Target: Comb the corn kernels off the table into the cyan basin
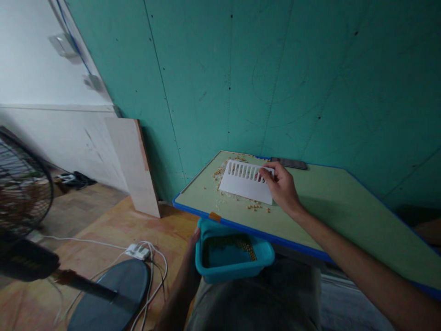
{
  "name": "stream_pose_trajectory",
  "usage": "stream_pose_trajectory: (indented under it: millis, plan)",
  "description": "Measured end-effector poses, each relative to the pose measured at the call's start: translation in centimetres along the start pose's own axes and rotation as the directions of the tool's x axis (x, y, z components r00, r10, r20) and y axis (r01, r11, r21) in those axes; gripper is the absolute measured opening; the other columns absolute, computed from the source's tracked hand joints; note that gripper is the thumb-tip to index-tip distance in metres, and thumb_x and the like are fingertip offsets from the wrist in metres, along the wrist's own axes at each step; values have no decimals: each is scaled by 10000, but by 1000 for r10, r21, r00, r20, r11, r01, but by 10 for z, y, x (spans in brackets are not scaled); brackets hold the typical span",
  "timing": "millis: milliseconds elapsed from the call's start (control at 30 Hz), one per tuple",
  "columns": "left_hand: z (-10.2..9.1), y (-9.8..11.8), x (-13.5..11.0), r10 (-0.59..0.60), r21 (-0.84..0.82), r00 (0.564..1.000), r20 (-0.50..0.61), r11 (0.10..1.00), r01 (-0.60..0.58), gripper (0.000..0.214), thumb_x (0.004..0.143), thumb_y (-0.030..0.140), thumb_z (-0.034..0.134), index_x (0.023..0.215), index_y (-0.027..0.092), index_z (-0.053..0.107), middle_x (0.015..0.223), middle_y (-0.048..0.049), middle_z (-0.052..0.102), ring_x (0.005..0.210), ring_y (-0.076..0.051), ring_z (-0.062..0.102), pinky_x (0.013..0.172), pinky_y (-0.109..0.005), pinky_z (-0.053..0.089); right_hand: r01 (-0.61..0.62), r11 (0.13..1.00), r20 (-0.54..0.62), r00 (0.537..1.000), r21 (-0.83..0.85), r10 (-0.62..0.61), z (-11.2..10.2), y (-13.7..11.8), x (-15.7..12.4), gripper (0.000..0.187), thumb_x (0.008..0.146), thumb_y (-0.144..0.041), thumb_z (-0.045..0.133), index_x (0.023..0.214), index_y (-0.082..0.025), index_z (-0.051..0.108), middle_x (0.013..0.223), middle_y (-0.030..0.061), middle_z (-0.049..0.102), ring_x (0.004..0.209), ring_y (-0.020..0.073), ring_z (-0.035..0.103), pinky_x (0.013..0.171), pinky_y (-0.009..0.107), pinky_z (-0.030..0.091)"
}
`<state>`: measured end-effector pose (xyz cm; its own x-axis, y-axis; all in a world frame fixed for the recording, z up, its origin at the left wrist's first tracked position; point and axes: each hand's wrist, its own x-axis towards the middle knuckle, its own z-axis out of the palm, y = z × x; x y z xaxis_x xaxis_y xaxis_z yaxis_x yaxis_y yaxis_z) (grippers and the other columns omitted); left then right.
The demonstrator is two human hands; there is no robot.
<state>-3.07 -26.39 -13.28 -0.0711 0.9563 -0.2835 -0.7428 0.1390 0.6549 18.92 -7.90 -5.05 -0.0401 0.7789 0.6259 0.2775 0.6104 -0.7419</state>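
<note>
My right hand is closed on the right end of a flat white slotted plate, which it holds over the left part of the table. Small yellowish beans or grains lie scattered around the plate, along with pale bits. Below the table's front edge, my left hand grips the left side of a turquoise plastic tub. Inside the tub, more of the small grains lie along the far and right sides. Most of the left hand's fingers are hidden by the tub.
The pale green table has a blue edge and touches the green wall. A dark phone lies at its back. On the left stand a fan with a round base, a power strip with white cables and a leaning board.
</note>
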Motion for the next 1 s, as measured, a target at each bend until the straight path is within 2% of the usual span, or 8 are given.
stream_pose_trajectory:
  millis: [433,600,800,867,1000]
  plan:
    - [1,0,1,20,30,999,-25,999,-19,523,866,519,672,1230,147,728,1083,-100,817,1174,-320,697,1133,-431,448,9,1000,73,997,-10,-8,1,-8,-5,336,887,-580,641,960,-252,647,747,6,672,614,161,545,554,294,393]
    - [-1,-1,1,100,20,992,-78,995,-99,362,857,441,716,1129,211,778,976,-14,839,1184,-242,695,1147,-301,413,17,1000,74,997,-19,-16,1,-9,-5,345,883,-583,644,970,-249,655,768,13,674,634,162,558,571,297,409]
    - [-4,-4,4,32,22,998,-49,999,-31,513,842,529,698,1209,173,741,1114,-82,811,1205,-316,679,1142,-416,438,15,1000,77,997,-1,-15,1,-12,-6,355,879,-593,642,963,-248,656,769,17,675,637,165,568,563,296,420]
    - [-2,-3,3,28,27,999,-46,999,-27,516,846,538,689,1203,169,743,1093,-85,816,1203,-316,680,1144,-420,435,11,1000,76,997,2,-11,1,-12,-6,350,876,-588,649,960,-249,657,767,16,672,634,162,566,563,296,421]
    - [3,-1,0,91,54,992,-83,995,-87,408,832,524,714,1039,183,794,952,-52,838,1176,-298,696,1150,-390,424,-1,1000,85,996,27,-1,1,-11,-6,331,875,-565,665,965,-246,660,777,19,677,652,165,579,569,297,426]
